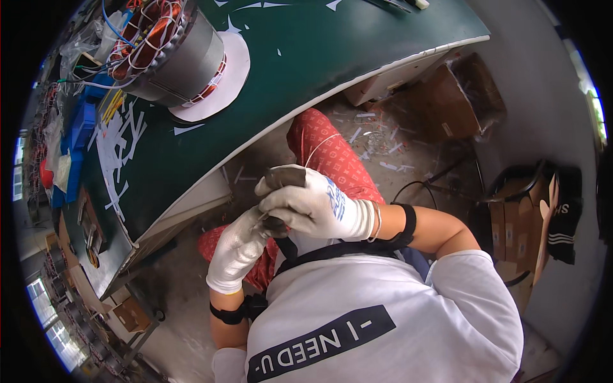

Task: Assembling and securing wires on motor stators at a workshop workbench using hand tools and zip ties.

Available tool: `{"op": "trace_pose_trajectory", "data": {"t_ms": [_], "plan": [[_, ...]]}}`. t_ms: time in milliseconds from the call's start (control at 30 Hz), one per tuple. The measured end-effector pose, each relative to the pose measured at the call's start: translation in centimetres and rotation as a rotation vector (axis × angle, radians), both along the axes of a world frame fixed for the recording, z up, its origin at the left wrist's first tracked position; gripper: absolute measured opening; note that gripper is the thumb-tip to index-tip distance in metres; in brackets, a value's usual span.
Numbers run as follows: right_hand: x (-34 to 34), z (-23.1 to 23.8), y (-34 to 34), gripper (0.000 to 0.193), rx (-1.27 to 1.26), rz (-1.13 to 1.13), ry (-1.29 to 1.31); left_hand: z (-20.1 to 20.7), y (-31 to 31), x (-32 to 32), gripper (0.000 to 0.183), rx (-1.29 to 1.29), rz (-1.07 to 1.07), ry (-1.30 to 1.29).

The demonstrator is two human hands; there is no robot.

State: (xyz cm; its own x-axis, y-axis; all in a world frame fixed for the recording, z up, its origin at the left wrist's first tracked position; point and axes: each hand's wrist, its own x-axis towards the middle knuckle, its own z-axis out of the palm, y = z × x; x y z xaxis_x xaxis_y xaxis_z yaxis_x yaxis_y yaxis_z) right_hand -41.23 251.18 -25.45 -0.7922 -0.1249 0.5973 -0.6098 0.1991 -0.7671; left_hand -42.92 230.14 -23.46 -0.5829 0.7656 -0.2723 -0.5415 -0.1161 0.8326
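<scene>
Both my hands wear white gloves with grey palms and meet in front of my lap, off the table. My right hand point(310, 203) is closed, its fingers curled over the tips of my left. A thin white cord point(317, 149) arcs up from behind the right glove across my red trousers. My left hand point(239, 246) is also closed, fingertips pinched against the right hand; anything small between them is hidden. Beyond them, on the green table, a motor stator point(182, 60) with copper windings, white lacing and loose lead wires stands on a round white sheet point(235, 76).
White paper strips point(118, 143) and blue bins point(82, 124) lie at the table's left. A hand tool point(397, 5) sits at the far edge. Scraps litter the floor by a cardboard box point(450, 102). A black-framed chair point(520, 182) stands right. The table edge point(274, 124) runs close beyond my hands.
</scene>
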Motion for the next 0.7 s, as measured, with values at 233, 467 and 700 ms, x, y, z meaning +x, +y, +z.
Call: {"op": "trace_pose_trajectory", "data": {"t_ms": [233,467,700], "plan": [[-1.1,3.8,6.9,0.021,-0.830,0.326,-0.765,0.3,-1.9,-1.5,0.049,-0.448,-0.102,0.207],[-1.7,1.0,32.5,0.034,1.092,-0.931,0.182,-1.4,-18.0,-3.0,0.048,-0.846,-0.404,0.220],[11.3,2.9,55.5,0.026,1.224,-1.557,-0.409,1.6,-33.8,-1.8,0.022,-1.536,-0.188,0.250]]}}
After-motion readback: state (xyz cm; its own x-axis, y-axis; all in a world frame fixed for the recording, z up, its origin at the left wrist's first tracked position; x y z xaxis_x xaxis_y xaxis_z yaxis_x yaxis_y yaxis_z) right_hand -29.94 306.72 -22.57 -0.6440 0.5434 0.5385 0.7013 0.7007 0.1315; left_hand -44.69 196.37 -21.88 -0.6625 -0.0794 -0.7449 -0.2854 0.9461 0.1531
